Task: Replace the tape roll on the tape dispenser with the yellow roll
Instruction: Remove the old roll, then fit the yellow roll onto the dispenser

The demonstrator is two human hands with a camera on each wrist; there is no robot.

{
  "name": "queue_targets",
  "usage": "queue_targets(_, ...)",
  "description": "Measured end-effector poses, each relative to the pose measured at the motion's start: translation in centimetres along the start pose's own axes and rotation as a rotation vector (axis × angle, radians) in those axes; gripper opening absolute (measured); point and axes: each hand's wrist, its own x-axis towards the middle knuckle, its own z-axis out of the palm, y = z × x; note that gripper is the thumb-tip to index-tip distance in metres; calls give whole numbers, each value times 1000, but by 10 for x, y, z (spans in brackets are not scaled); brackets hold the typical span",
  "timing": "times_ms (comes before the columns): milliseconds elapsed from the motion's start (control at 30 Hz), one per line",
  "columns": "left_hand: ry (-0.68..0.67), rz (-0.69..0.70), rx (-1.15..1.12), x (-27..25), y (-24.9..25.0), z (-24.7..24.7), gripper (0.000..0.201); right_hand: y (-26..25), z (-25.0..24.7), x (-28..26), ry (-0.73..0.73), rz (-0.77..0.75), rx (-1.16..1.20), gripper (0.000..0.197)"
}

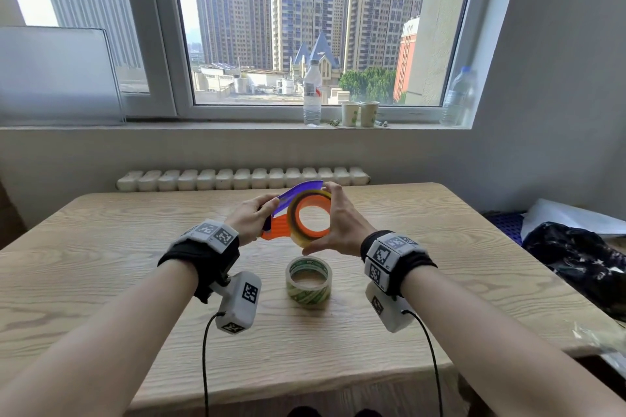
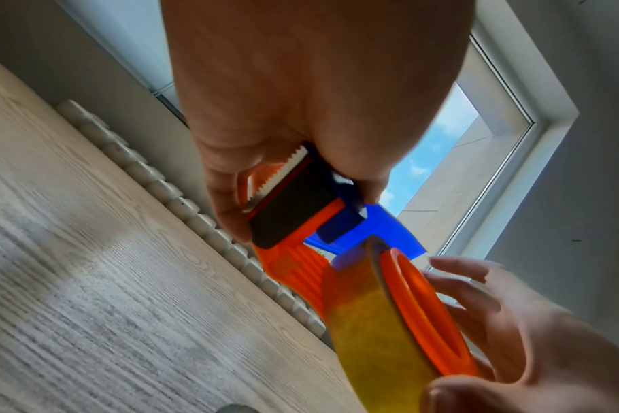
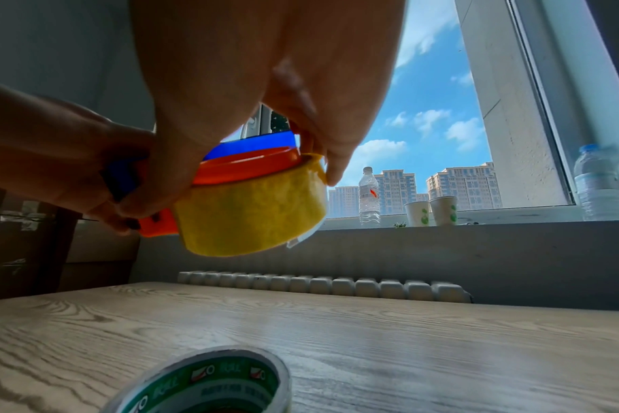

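Above the middle of the wooden bench (image 1: 135, 247), the left hand (image 1: 249, 220) grips the cutter end of the orange and blue tape dispenser (image 1: 277, 228), fingers curled round it. The yellow roll (image 1: 306, 240) sits on the dispenser's orange hub, at 3 o'clock from that hand. The right hand (image 1: 338, 225) is spread round the roll, fingertips (image 3: 331, 170) at its far edge and thumb at its near edge. A green-printed tape roll (image 1: 309, 282) lies flat on the bench at 6 o'clock, below the dispenser and apart from it.
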Motion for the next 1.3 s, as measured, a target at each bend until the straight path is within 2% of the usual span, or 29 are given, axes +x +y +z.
queue_targets(67,-8,16,19,1,-1,-1,39,-1,-4,0,-11,22,62,107)
queue_targets(167,-51,41,68,-1,-1,-2,38,-1,-11,5,10,47,-66,74)
queue_targets(233,-84,56,104,-4,1,-2,38,1,-14,7,22,48,-144,61)
queue_targets(333,-124,68,153,-7,6,-4,38,2,-18,7,26,70,-116,45)
queue_targets(433,-141,43,167,-8,10,-8,39,4,-18,6,48,76,-71,36)
queue_targets(533,-68,3,115,-10,12,-12,42,7,-16,6,73,80,-58,30)
queue_targets(767,35,-110,-317,-6,6,-15,89,15,-12,7,122,167,16,30)
queue_targets(833,38,-186,-316,-8,9,-15,92,15,-11,9,146,211,83,27)
queue_targets(900,-34,-254,-217,-12,13,-12,81,13,-9,11,155,268,207,19)
queue_targets(967,-168,-266,-204,-16,17,-9,66,12,-6,13,144,328,352,12)
queue_targets(1100,-371,-214,-481,-21,26,-2,30,3,-5,13,123,374,547,16)
queue_targets(1200,-436,-186,-617,-21,33,-1,26,-1,-4,10,88,379,645,18)
queue_targets(1300,-483,-119,-700,-21,35,2,32,-2,0,8,72,386,687,25)
